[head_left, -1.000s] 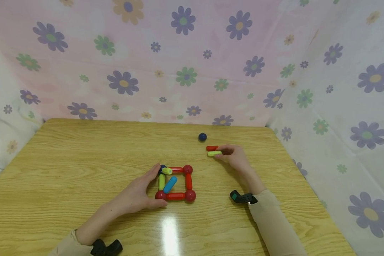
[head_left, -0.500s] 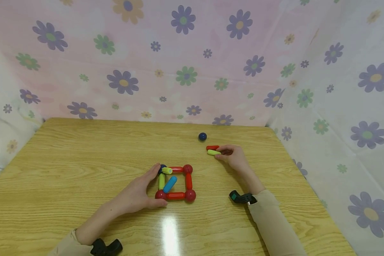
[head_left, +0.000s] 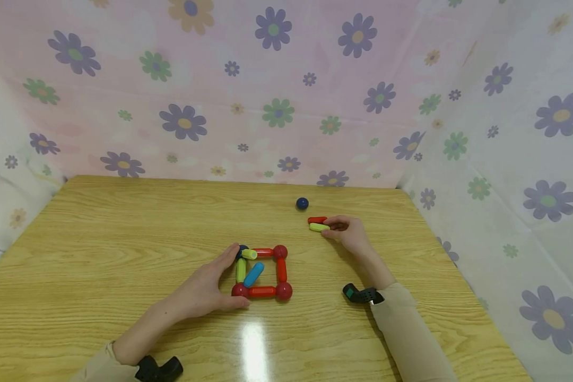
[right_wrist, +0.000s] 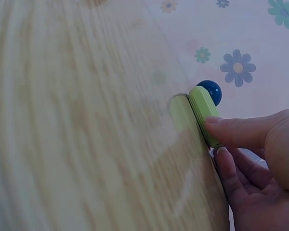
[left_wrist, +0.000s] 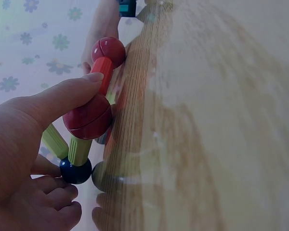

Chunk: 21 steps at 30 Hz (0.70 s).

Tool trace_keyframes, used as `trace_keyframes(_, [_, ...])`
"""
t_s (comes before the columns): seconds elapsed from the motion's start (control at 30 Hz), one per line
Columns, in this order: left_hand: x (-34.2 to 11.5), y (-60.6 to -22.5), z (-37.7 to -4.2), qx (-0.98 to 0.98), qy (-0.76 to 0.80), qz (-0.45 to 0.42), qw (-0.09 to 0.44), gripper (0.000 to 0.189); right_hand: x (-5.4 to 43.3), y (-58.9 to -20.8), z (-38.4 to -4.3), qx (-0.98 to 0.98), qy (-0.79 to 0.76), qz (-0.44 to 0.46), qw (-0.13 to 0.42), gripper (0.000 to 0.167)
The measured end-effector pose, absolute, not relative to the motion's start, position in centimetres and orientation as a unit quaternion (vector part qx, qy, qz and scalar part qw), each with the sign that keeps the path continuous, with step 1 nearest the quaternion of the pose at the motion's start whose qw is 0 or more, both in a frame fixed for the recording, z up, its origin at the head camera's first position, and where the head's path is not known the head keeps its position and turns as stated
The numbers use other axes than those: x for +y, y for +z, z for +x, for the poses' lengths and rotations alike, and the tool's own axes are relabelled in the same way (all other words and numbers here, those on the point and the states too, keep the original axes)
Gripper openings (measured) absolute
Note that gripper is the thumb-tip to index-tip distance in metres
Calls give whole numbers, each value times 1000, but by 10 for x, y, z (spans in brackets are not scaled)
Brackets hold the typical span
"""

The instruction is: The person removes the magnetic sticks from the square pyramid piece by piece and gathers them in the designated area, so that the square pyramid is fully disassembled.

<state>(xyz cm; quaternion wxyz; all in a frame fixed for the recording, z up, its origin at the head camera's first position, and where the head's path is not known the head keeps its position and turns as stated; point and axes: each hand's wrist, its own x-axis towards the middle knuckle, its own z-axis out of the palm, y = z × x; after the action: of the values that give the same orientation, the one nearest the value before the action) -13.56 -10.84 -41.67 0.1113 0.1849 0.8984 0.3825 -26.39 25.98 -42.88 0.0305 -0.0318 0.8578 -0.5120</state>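
A square of magnetic rods and balls (head_left: 263, 292) lies on the table, with red balls at three corners and a dark blue ball (left_wrist: 76, 170) at the far left one. From the blue ball a yellow-green rod (head_left: 250, 254) sticks up, and from the near left ball a blue rod (head_left: 254, 275) rises. My left hand (head_left: 198, 289) grips the square's left side, thumb at the near red ball (left_wrist: 89, 118), fingers at the blue ball. My right hand (head_left: 350, 236) pinches the right end of a loose yellow-green rod (right_wrist: 204, 113). Just behind it lies a red rod (head_left: 317, 220).
A loose dark blue ball (head_left: 302, 203) sits beyond the two loose rods. The wooden table (head_left: 124, 228) ends at a flowered cloth (head_left: 210, 90) behind and at the right. Black wrist devices (head_left: 360, 293) are worn on both wrists.
The loose yellow-green rod has turned slightly and shifted a little toward the red rod, my right fingers on its end. My left hand and the square have stayed put.
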Motion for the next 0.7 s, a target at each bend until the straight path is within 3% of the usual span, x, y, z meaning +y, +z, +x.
trace_keyframes(0.7, [-108,-416,-135,897,385,183,115,119,258,-426,-263,866,-500,-3,24,35])
